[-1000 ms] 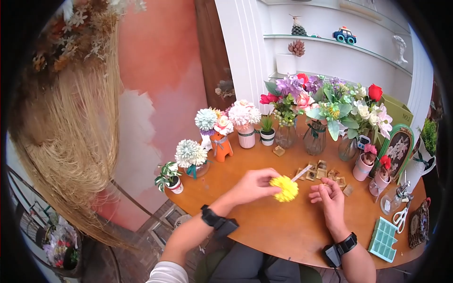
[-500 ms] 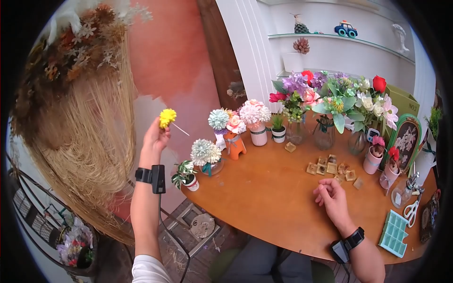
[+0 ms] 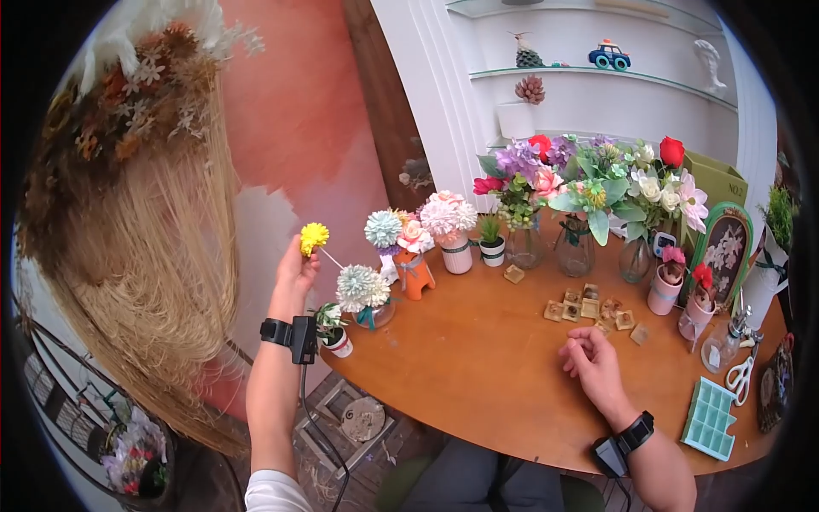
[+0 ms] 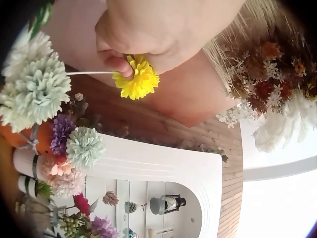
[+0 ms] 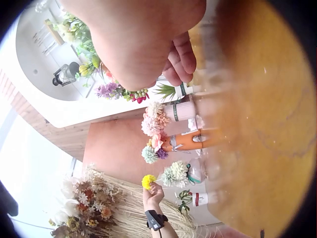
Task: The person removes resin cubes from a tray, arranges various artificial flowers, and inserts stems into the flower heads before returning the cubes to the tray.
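Note:
At the table's left end my left hand (image 3: 297, 271) is raised, pinching a yellow flower (image 3: 315, 238) close under its head. The flower's thin white stem (image 4: 91, 73) points away from the fingers, toward pale pompom flowers (image 3: 363, 288) in a glass vase. In the left wrist view the thumb and a fingertip press against the yellow petals. My right hand (image 3: 593, 367) rests on the wooden table (image 3: 478, 341) with its fingers loosely curled and nothing held. Just beyond it lie several small amber-coloured square pieces (image 3: 589, 305).
A small potted plant (image 3: 333, 328) and an orange animal-shaped vase (image 3: 415, 275) stand near the left hand. Glass vases of mixed flowers (image 3: 577, 247) line the back. On the right are a teal compartment tray (image 3: 710, 418), white scissors (image 3: 740, 380) and a glass bottle (image 3: 721, 346).
My left hand has carried the yellow flower from over the table out to the left and up, then slightly back right and down. The right hand stays at about the same place on the table.

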Tool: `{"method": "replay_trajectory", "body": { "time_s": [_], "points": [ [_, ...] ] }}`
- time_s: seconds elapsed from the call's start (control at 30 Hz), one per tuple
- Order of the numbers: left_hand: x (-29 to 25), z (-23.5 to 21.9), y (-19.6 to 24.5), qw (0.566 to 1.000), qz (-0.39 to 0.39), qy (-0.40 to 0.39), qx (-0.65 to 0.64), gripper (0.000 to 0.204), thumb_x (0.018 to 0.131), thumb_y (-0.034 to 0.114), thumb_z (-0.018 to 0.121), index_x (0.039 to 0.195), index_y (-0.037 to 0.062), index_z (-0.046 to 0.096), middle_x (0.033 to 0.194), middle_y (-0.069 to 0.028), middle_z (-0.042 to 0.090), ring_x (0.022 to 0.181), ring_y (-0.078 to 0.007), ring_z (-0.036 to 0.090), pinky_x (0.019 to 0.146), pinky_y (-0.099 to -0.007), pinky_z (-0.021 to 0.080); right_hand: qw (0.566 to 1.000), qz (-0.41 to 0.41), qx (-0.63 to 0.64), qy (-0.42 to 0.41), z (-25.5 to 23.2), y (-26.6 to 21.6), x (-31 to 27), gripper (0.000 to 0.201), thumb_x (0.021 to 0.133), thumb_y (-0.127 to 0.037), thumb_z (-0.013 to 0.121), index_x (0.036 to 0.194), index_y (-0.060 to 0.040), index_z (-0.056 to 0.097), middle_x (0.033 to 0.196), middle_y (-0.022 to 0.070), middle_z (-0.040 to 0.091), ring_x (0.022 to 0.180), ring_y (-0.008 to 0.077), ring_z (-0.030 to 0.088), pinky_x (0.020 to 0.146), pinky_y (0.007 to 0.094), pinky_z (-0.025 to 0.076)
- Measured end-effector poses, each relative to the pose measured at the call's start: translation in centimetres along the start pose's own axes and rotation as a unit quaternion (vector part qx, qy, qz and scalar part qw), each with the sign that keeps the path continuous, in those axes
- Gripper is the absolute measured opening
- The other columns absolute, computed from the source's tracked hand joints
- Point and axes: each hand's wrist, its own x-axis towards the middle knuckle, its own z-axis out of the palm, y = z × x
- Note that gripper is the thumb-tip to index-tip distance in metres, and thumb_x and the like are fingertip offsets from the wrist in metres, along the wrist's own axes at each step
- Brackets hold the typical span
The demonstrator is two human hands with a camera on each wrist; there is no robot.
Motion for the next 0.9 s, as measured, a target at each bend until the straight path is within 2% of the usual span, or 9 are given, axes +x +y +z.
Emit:
{"method": "replay_trajectory", "body": {
  "time_s": [0.07,0.2,0.3,0.47,0.57,0.67,0.7,0.87,0.9],
  "points": [
    [-0.2,-0.1,0.0,0.999,-0.003,-0.04,-0.005,0.027,0.104,0.035,0.049,0.108,0.0101,0.058,0.08,-0.0058,0.06,0.058,-0.0113,0.052,0.046,-0.0215,0.04,1.0,0.003,-0.009,0.001,0.2,0.0,-0.1,0.02,0.101,-0.016,0.055,0.114,-0.0005,0.053,0.089,0.0059,0.066,0.068,0.0094,0.059,0.059,0.0228,0.048],
    [-0.8,0.4,-1.2,0.999,-0.009,-0.042,0.008,0.027,0.104,0.034,0.049,0.107,0.0091,0.058,0.08,-0.0052,0.059,0.058,-0.0112,0.051,0.047,-0.021,0.04,1.0,-0.002,-0.023,0.003,0.3,0.0,0.0,0.02,0.101,-0.016,0.055,0.113,0.0,0.053,0.089,0.0062,0.066,0.068,0.0094,0.059,0.06,0.0232,0.048],
    [-0.5,0.4,-2.2,0.997,-0.004,-0.031,0.069,0.027,0.104,0.034,0.049,0.108,0.0086,0.057,0.081,-0.0043,0.059,0.058,-0.011,0.05,0.047,-0.0208,0.039,1.0,-0.005,-0.023,0.007,0.1,-0.1,-0.1,0.02,0.101,-0.016,0.055,0.113,0.0004,0.054,0.088,0.0065,0.066,0.068,0.0095,0.059,0.06,0.0237,0.048],
    [-1.5,1.6,-1.5,0.997,0.042,-0.009,0.059,0.024,0.104,0.034,0.048,0.105,0.0102,0.056,0.079,-0.0021,0.056,0.055,-0.0096,0.046,0.043,-0.0214,0.034,0.999,-0.008,-0.042,0.009,0.1,-0.1,-0.1,0.021,0.101,-0.016,0.056,0.113,0.0012,0.054,0.087,0.007,0.067,0.068,0.0102,0.06,0.06,0.0239,0.048],
    [-1.8,2.1,-0.3,0.997,0.051,-0.024,0.05,0.023,0.105,0.033,0.047,0.103,0.0111,0.055,0.077,-0.0014,0.055,0.052,-0.0088,0.044,0.041,-0.0212,0.031,0.999,-0.018,-0.045,0.009,0.0,0.1,-0.2,0.021,0.1,-0.016,0.056,0.112,0.0012,0.054,0.086,0.007,0.067,0.067,0.0102,0.06,0.061,0.0241,0.049],
    [-1.2,1.8,-0.4,0.995,0.024,-0.022,0.098,0.024,0.105,0.033,0.046,0.101,0.0108,0.055,0.076,-0.001,0.054,0.05,-0.0085,0.043,0.04,-0.021,0.031,0.999,-0.02,-0.048,0.012,0.2,0.0,-0.2,0.02,0.1,-0.015,0.056,0.112,0.0015,0.055,0.085,0.0067,0.067,0.067,0.0101,0.06,0.061,0.0242,0.049],
    [-1.3,1.6,-0.9,0.996,0.022,-0.043,0.071,0.023,0.102,0.029,0.051,0.096,0.0068,0.057,0.075,-0.0027,0.055,0.051,-0.0083,0.045,0.04,-0.0218,0.031,0.999,-0.021,-0.047,0.011,0.3,-0.1,-0.1,0.02,0.1,-0.015,0.056,0.112,0.0015,0.055,0.085,0.0067,0.067,0.067,0.0101,0.06,0.061,0.0242,0.049],
    [-1.2,1.6,-2.4,0.995,-0.001,-0.037,0.093,0.023,0.102,0.027,0.05,0.097,0.0057,0.056,0.079,-0.0044,0.058,0.051,-0.0087,0.046,0.04,-0.0217,0.032,0.998,-0.023,-0.056,0.01,0.2,0.2,-0.1,0.02,0.099,-0.014,0.056,0.112,0.0024,0.055,0.085,0.0067,0.067,0.067,0.0101,0.06,0.061,0.0243,0.049],
    [-1.2,1.6,-2.7,0.992,-0.001,-0.047,0.116,0.023,0.101,0.027,0.053,0.095,0.0053,0.057,0.076,-0.0039,0.057,0.049,-0.0087,0.045,0.04,-0.0219,0.032,0.998,-0.023,-0.057,0.011,0.2,0.0,-0.1,0.02,0.099,-0.014,0.056,0.112,0.0024,0.055,0.085,0.0067,0.067,0.067,0.0101,0.06,0.061,0.0243,0.049]
  ]
}}
